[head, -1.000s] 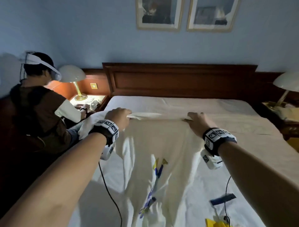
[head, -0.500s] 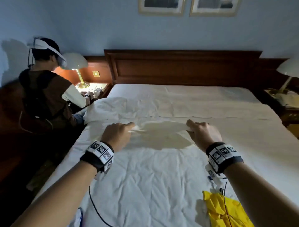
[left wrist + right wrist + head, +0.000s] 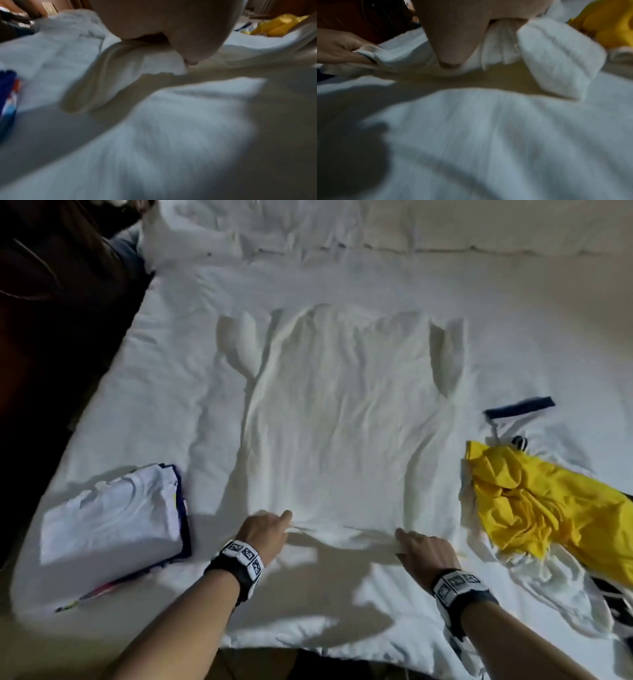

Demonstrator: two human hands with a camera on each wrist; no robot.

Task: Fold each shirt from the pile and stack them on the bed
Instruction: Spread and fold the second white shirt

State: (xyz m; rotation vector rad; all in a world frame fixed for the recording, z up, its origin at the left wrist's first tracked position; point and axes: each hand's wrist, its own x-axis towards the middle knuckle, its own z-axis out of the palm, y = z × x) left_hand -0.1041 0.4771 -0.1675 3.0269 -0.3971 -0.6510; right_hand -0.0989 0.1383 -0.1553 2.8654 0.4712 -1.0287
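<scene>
A cream white shirt [image 3: 339,419] lies spread flat on the bed [image 3: 154,392], its two sleeves pointing away from me. My left hand [image 3: 265,534] pinches the shirt's near edge at the left. My right hand [image 3: 421,549] grips the same edge at the right. In the left wrist view the fingers [image 3: 171,33] clamp bunched cream cloth [image 3: 137,60]. The right wrist view shows my thumb [image 3: 452,44] and fingers curled on the shirt's hem [image 3: 556,56], with the left hand [image 3: 339,50] at the left. A stack of folded shirts [image 3: 113,518] sits at the near left.
A pile of unfolded shirts with a yellow one [image 3: 548,501] on top lies at the right, beside a white garment with a dark blue collar [image 3: 520,405]. Another person [image 3: 51,285] in dark clothes is at the bed's far left. The bed's near edge runs just below my wrists.
The shirt, held up in the air a second ago, has been swung down and now lies flat on the bed. Both hands came back toward me with its near edge, and my view tipped down.
</scene>
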